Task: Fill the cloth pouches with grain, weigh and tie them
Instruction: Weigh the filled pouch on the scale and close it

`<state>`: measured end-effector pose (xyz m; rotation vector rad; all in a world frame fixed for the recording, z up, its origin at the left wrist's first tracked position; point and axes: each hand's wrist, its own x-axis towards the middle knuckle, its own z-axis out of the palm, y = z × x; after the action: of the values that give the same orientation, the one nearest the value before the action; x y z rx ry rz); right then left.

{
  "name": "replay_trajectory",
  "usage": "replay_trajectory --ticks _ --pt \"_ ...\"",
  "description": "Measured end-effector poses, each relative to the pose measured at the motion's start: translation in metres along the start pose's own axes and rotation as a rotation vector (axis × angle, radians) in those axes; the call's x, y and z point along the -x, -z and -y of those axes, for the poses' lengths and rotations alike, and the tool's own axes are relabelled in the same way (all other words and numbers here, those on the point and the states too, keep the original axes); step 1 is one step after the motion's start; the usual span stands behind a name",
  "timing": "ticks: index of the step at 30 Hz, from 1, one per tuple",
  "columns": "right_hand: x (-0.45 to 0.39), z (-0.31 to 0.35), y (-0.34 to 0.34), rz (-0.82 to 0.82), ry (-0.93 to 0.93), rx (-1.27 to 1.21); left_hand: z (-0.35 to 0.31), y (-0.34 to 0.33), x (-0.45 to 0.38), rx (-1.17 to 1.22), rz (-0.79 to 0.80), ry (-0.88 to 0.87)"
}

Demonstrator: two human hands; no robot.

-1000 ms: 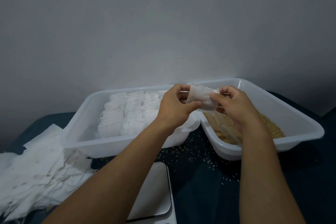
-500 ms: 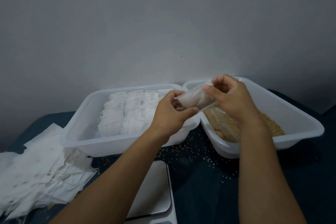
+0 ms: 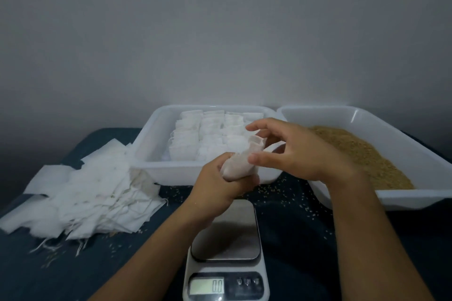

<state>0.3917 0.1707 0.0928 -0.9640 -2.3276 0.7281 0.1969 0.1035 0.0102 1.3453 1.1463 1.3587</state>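
A filled white cloth pouch is gripped from below by my left hand, just above the far edge of the scale. My right hand hovers at the pouch's neck, thumb touching the cloth and the other fingers spread over its open top. A white tray behind holds rows of filled pouches. To the right, a second white tray holds brown grain. The digital scale sits in front, platform bare, display reading 0.0.
A heap of flat empty white pouches with loose strings lies on the dark blue cloth at the left. Spilled grains dot the cloth between trays and scale. A grey wall rises close behind the trays.
The view has tilted down, bringing the whole scale into sight. Both hands came down and nearer with the pouch; my left hand now grips its body and my right fingers have spread.
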Motion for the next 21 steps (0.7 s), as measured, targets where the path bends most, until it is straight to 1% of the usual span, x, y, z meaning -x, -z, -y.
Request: replay_trajectory --ticks 4,6,8,11,13,17,19,21 --pt "0.007 0.000 -0.031 -0.018 0.007 -0.145 0.000 0.013 0.014 0.081 -0.010 0.000" --pt "0.009 -0.001 -0.051 -0.091 0.019 -0.225 0.002 0.019 0.019 0.093 -0.004 0.005" --pt "0.010 -0.002 -0.066 -0.164 0.012 -0.242 0.004 0.025 0.024 0.091 0.021 0.027" --pt "0.013 0.000 -0.078 -0.204 0.014 -0.258 0.011 0.038 0.031 0.053 0.064 0.016" --pt "0.016 -0.001 -0.082 -0.211 0.034 -0.261 0.015 0.048 0.034 0.029 0.047 -0.031" --pt "0.022 -0.013 -0.091 -0.194 0.024 -0.203 0.027 0.061 0.036 -0.081 -0.096 -0.064" --pt "0.025 -0.018 -0.095 -0.156 -0.005 -0.174 0.033 0.068 0.036 -0.171 -0.104 -0.062" --pt "0.028 -0.020 -0.099 -0.103 -0.039 -0.221 0.033 0.074 0.037 -0.252 -0.069 -0.090"
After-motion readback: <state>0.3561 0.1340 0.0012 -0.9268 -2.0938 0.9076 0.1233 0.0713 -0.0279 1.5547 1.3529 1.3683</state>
